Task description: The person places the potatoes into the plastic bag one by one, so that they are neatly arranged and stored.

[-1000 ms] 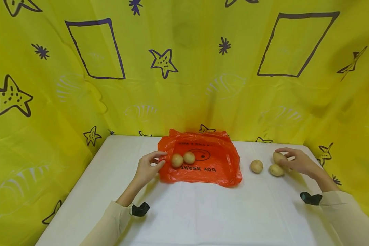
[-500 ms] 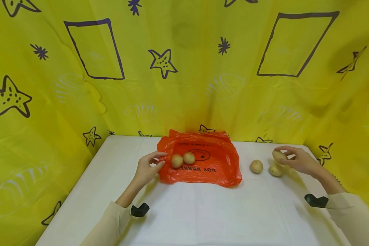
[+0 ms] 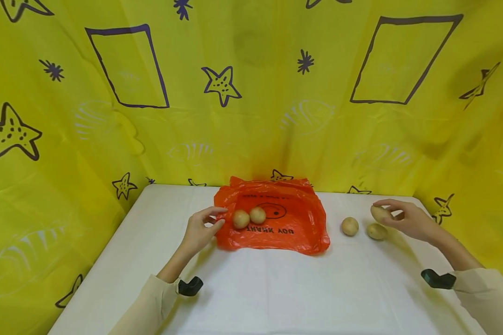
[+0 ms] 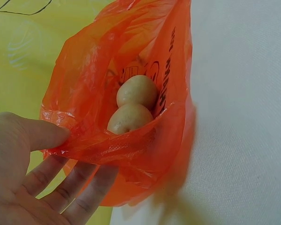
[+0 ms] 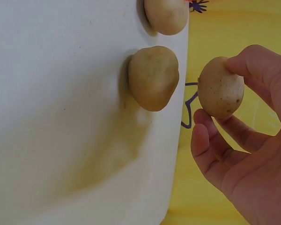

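Potato: we pinch it in right hand, right of head view; left hand grips bag edge, lower centre.

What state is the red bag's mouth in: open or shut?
Open: the left hand grips the red bag at its rim, and two potatoes show inside.

Yellow curtain (with starfish drawings), white table

From above, the head camera looks forward and down across the worktop. Close in and turned sideways, the left wrist view faces the left grip and red bag, the right wrist view the right grip and raised potato; the head view shares both.
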`<state>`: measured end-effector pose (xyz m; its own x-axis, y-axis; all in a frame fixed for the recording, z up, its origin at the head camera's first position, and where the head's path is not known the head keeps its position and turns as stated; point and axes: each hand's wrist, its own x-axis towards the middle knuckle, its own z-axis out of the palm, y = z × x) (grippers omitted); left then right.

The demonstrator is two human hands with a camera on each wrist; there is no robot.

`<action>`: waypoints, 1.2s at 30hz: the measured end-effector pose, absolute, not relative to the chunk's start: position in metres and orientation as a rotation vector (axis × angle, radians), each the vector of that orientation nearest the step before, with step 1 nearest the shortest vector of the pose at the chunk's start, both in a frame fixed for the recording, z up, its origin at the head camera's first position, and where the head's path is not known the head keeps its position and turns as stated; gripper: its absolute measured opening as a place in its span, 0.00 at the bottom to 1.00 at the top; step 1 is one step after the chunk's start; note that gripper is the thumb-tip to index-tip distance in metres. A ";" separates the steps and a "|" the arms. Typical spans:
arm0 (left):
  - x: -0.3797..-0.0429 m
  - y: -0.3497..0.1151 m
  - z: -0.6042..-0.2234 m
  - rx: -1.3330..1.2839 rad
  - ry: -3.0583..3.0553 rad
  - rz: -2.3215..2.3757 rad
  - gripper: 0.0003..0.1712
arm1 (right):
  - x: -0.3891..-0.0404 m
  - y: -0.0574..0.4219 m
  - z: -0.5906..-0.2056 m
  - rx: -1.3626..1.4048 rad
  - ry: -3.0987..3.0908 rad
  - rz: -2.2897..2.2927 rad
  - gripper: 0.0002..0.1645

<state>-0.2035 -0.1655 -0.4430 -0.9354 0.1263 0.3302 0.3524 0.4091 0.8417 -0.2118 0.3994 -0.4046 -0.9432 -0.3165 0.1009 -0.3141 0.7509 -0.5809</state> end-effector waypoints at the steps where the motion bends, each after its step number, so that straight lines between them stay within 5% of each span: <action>1: -0.203 -0.166 -0.443 -0.424 -2.450 -1.542 0.15 | -0.211 0.399 -0.404 -0.543 2.945 -0.973 0.24; 36: -0.204 -0.166 -0.445 -0.427 -2.456 -1.545 0.15 | -0.179 0.356 -0.398 -0.830 2.976 -1.101 0.26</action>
